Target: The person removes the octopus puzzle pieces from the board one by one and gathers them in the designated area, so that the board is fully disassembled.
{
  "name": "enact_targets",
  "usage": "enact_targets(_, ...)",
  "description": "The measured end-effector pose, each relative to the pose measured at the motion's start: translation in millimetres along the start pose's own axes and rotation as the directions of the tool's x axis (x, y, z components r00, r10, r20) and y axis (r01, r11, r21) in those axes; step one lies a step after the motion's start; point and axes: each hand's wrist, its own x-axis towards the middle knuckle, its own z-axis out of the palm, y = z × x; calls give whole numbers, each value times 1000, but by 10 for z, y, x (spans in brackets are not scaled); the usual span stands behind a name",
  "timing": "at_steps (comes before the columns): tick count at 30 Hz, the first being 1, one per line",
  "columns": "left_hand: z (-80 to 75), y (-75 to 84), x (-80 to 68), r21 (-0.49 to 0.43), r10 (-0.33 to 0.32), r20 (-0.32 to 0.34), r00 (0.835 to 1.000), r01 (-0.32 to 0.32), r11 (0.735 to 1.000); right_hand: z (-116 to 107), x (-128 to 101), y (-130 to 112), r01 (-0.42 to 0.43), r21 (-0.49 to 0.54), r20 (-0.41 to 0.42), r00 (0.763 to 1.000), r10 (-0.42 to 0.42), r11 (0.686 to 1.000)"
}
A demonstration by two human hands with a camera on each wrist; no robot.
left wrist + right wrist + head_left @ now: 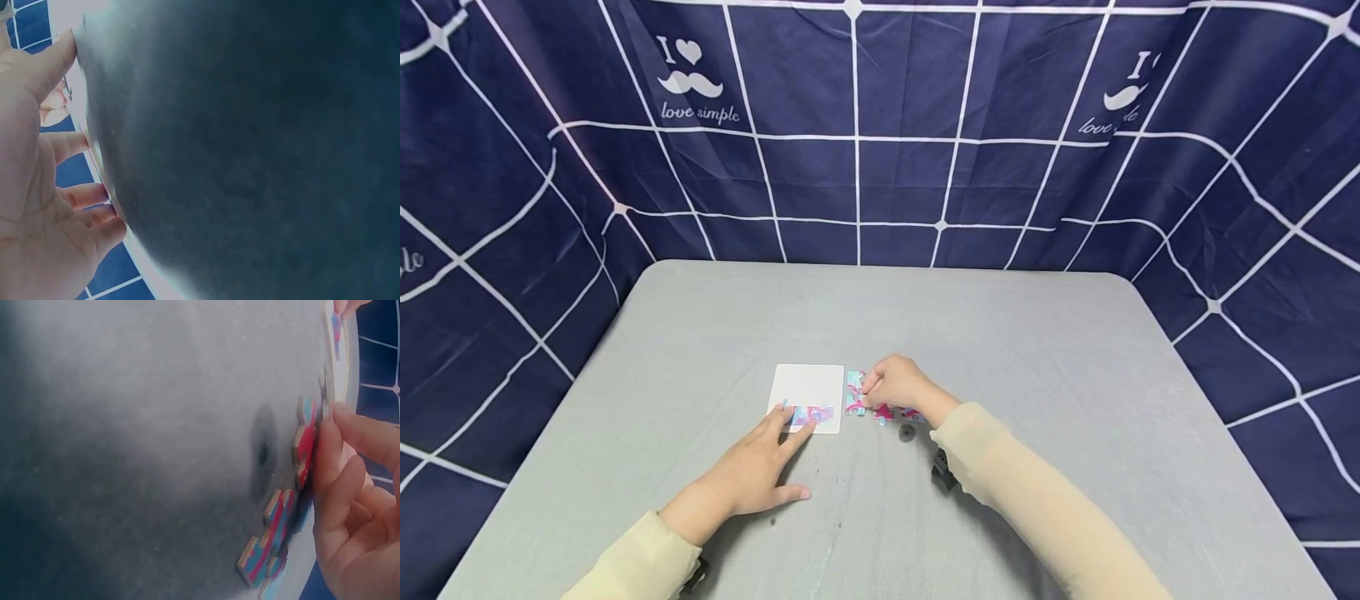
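A white square puzzle board [807, 382] lies flat on the table, with joined purple and pink puzzle pieces [814, 414] along its near edge. My left hand [751, 471] spreads over the board's near left corner, index and middle fingertips resting by those pieces, thumb out on the table. Just right of the board, my right hand [901, 385] has its thumb and index finger pinched together at a jigsaw puzzle piece, mostly hidden by the fingers. A blue and pink piece [854, 393] lies between this hand and the board. Red and blue pieces [304, 447] lie close under the right hand.
More loose puzzle pieces [265, 540] lie on the table beside the right hand. A dark round spot [907, 432] marks the grey tabletop [880, 312] near the right wrist. A navy curtain with white lines [895, 179] stands behind and at both sides.
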Motion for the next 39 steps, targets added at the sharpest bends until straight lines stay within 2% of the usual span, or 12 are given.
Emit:
enact_targets(11,-17,11,-6,-4,-8,10,1000,8,1000,20,37,21,9,18,-26,1000,-8,1000)
enact_targets(17,-22,14,-1,-4,-5,4,1000,5,1000,26,48,-3,23,71,-11,1000,-23,997)
enact_targets(24,-13,9,5,-5,3,-9,1000,-3,1000,69,66,-57,77,103,-16,997,-76,992)
enact_targets(30,-2,4,4,-5,9,-22,1000,-9,1000,132,96,-99,153,55,-27,988,-152,987)
enact_targets(35,3,-4,2,-2,15,-36,999,-15,1000,168,98,-169,196,53,3,980,-197,979)
enact_targets(39,7,-5,5,2,20,-40,999,-20,1000,190,105,-201,198,80,35,979,-201,977)
